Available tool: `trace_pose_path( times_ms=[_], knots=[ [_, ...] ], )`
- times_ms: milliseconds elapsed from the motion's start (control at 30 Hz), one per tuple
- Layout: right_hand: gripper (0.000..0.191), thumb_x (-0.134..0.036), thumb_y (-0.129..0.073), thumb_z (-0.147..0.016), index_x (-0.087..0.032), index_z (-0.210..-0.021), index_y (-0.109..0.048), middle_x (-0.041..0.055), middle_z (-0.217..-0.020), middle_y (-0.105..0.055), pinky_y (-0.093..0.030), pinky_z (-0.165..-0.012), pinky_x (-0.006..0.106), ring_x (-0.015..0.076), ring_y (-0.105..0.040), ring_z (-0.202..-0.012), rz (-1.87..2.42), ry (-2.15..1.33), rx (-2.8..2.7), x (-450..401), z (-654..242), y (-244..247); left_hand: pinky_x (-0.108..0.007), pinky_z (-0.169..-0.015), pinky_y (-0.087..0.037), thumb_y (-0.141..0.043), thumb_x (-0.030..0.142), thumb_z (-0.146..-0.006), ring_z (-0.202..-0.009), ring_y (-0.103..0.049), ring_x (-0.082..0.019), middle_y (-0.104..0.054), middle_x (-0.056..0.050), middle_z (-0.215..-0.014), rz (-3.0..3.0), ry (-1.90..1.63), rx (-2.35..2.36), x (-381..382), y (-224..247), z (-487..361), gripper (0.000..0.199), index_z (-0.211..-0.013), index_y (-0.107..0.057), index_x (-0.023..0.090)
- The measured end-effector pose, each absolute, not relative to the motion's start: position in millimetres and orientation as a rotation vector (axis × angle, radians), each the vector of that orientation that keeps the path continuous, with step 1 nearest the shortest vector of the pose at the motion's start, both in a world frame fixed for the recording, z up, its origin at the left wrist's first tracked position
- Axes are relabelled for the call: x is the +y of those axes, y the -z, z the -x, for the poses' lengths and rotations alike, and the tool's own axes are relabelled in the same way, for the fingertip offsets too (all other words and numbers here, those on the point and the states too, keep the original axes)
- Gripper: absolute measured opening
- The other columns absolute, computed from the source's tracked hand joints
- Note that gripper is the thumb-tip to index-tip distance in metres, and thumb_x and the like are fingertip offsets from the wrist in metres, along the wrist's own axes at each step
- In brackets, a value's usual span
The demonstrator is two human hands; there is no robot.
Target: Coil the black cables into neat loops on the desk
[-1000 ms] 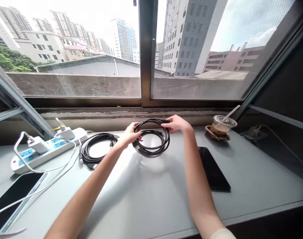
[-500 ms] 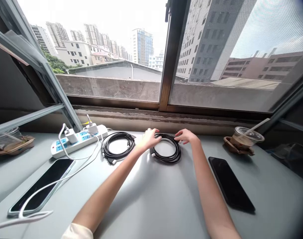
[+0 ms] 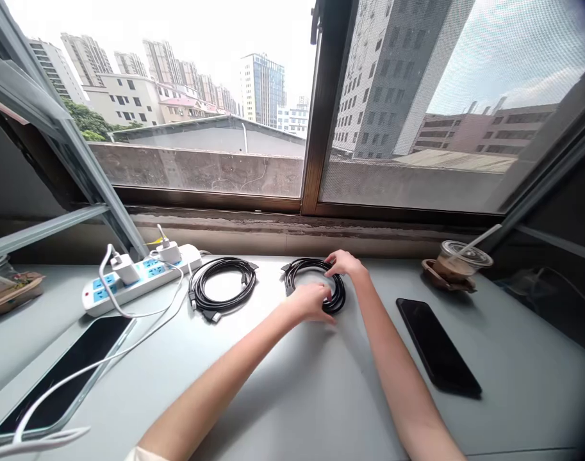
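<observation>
Black cable coil point(image 3: 298, 269) lies flat on the grey desk point(image 3: 292, 397) beneath a window, with both of a person's bare hands on it. The left hand point(image 3: 311, 302) rests palm-down over the near edge of the coil, fingers slightly curled and pressing on the loops, the forearm stretched diagonally across the desk. The right hand point(image 3: 346, 264) touches the far right edge, fingertips bent onto the cable; whether they pinch it cannot be told. A second black coil point(image 3: 222, 288) sits just left of the left fingers, beside a white power strip point(image 3: 138, 280) with blue sockets and chargers plugged in. A dark phone point(image 3: 436, 346) lies right of the right wrist, an iced drink point(image 3: 458, 261) beyond it. Another phone point(image 3: 61, 378) rests far left. No writing is legible on anything.
</observation>
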State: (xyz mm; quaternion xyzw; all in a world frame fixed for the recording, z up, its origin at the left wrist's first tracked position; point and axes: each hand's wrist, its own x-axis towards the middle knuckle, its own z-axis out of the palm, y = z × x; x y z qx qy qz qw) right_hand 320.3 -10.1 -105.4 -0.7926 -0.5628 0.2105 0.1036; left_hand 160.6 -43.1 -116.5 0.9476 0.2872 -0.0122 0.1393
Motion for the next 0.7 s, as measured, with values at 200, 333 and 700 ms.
trace_pose_path(
  times_ms=[200,333,700],
  knots=[
    [0.025,-0.028,-0.058,-0.088,-0.016,-0.111,-0.059,0.007,-0.112,-0.06,-0.047,-0.089,0.041,0.0189,-0.058,-0.1,2.401,-0.629,-1.724,-9.1,-319.1,106.7,-0.037,-0.079,-0.047,-0.062,0.025,-0.07,-0.104,-0.057,-0.03,-0.063,-0.014,-0.107,-2.808,0.012,0.865,-48.7,131.4,-168.2,0.053,-0.12,-0.05,0.013],
    [0.026,-0.028,-0.058,-0.088,-0.016,-0.111,-0.059,0.0072,-0.113,-0.059,-0.047,-0.089,0.041,0.0194,-0.058,-0.101,2.384,-0.632,-1.754,-6.0,-324.5,109.4,-0.038,-0.077,-0.048,-0.063,0.027,-0.067,-0.105,-0.056,-0.033,-0.063,-0.015,-0.107,-2.809,-0.007,0.867,-46.4,133.8,-168.2,0.054,-0.118,-0.051,0.012],
    [0.024,-0.03,-0.057,-0.089,-0.015,-0.108,-0.06,0.0065,-0.109,-0.061,-0.051,-0.082,0.037,0.018,-0.06,-0.095,2.305,-0.703,-1.785,-0.7,-325.2,116.2,-0.028,-0.057,-0.041,-0.059,0.023,-0.067,-0.09,-0.06,-0.026,-0.06,-0.009,-0.103,-2.857,0.005,0.824,-48.4,133.2,-168.3,0.04,-0.106,-0.06,0.015]
  ],
)
